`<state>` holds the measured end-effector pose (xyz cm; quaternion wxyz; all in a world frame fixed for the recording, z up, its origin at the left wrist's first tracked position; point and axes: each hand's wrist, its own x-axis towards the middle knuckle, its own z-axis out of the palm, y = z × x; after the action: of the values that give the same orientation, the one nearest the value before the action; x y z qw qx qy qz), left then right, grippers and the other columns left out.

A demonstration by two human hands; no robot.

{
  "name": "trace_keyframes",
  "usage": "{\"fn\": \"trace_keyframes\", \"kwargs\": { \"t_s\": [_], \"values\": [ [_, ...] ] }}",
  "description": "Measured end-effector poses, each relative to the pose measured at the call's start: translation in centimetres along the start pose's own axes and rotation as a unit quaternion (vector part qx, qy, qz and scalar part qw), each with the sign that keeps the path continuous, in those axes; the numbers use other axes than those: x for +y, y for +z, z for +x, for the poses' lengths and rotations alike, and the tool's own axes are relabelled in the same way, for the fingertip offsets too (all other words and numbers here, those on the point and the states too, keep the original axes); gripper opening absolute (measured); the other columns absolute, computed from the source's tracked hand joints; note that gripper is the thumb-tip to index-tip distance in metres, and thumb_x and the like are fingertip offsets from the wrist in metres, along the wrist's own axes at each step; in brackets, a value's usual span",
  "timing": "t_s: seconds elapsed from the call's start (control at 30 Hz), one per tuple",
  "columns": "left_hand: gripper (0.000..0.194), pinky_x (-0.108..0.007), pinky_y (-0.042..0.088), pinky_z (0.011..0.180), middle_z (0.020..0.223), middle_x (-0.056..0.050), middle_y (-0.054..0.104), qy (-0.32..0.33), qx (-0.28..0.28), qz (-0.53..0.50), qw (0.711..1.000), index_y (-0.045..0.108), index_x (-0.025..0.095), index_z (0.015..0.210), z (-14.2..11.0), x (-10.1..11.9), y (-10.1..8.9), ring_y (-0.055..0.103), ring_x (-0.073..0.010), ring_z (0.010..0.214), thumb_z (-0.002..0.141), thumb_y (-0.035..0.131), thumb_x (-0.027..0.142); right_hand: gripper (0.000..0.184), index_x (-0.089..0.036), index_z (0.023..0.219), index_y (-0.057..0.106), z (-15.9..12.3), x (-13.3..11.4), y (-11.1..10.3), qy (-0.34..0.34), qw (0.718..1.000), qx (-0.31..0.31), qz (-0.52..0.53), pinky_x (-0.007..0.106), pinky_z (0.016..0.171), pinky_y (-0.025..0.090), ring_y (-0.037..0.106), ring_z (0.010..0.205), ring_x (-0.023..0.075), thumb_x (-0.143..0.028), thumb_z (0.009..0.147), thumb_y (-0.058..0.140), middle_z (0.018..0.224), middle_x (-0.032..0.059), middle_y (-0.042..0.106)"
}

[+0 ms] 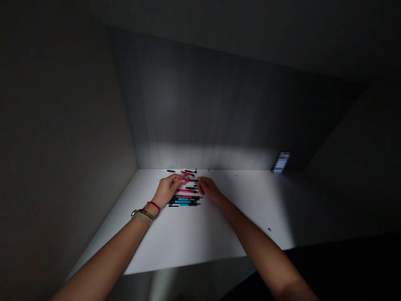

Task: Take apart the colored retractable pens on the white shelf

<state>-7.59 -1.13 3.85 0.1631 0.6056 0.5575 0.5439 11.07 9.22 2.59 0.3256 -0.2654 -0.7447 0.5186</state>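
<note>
Between my two hands lies a red pen with a black front part (189, 180). My left hand (169, 186) pinches its red end. At the black end, the fingers of my right hand (206, 187) are closed on the pen's tip. Just below, in a rough row, lie a red pen (187, 191), another red-and-black pen and several blue-and-black pens (184, 205). Beyond my hands are black pen parts (171, 171) and a red pen piece (188, 173). Small details at my fingertips are too tiny to make out.
The white tabletop (188, 242) meets a grey panel (200, 104) at the back. A phone-like device with a blurred lit screen (281, 163) leans there on the right. A small dark round thing (269, 229) lies near the front right. Walls close in the left side.
</note>
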Motion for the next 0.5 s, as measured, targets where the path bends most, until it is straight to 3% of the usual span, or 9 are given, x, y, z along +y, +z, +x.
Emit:
{"fn": "trace_keyframes", "kwargs": {
  "t_s": [0.23,0.5],
  "values": [
    [0.029,-0.024,0.042,0.057,0.073,-0.002,0.071,-0.009,-0.017,0.008,1.0,0.065,0.019,0.088,-0.09,0.3,-0.05,0.058,-0.0154,0.06,0.088,0.056,0.047,0.052,-0.021,0.061,0.048,-0.05,0.41,-0.11,-0.051,0.997,0.012,-0.062,0.024,0.05,0.037,0.042,0.041,0.0103,-0.058,0.095,0.034,0.046,-0.0038,0.047],
    [0.027,-0.024,0.038,0.056,0.054,0.005,0.055,0.005,-0.05,0.047,0.998,0.055,0.023,0.087,-0.41,0.94,0.07,0.052,-0.0148,0.05,0.096,0.042,0.045,0.053,-0.022,0.06,0.043,-0.38,-0.31,0.16,-0.046,0.996,0.025,-0.067,0.026,0.052,0.037,0.041,0.042,0.0113,-0.06,0.096,0.032,0.045,-0.0035,0.044]
  ]
}}
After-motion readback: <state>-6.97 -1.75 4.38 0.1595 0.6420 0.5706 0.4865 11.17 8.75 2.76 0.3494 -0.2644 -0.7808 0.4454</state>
